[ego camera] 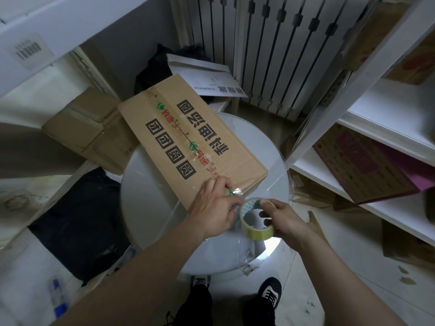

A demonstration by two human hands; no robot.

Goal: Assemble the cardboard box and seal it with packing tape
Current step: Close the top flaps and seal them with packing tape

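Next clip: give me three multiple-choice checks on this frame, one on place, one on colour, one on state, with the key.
1. The cardboard box lies:
A) on the round white table
B) on a shelf
C) on the floor

2. Its large printed characters are:
A) red
B) blue
C) black

3. The right hand:
A) lies flat
B) grips the tape roll
C) holds scissors

Key:
1 A, the box rests on the tabletop.
2 C, bold black print flanks the taped seam.
3 B, its fingers curl round the roll while the left hand pinches the tape strip at the box's near edge.
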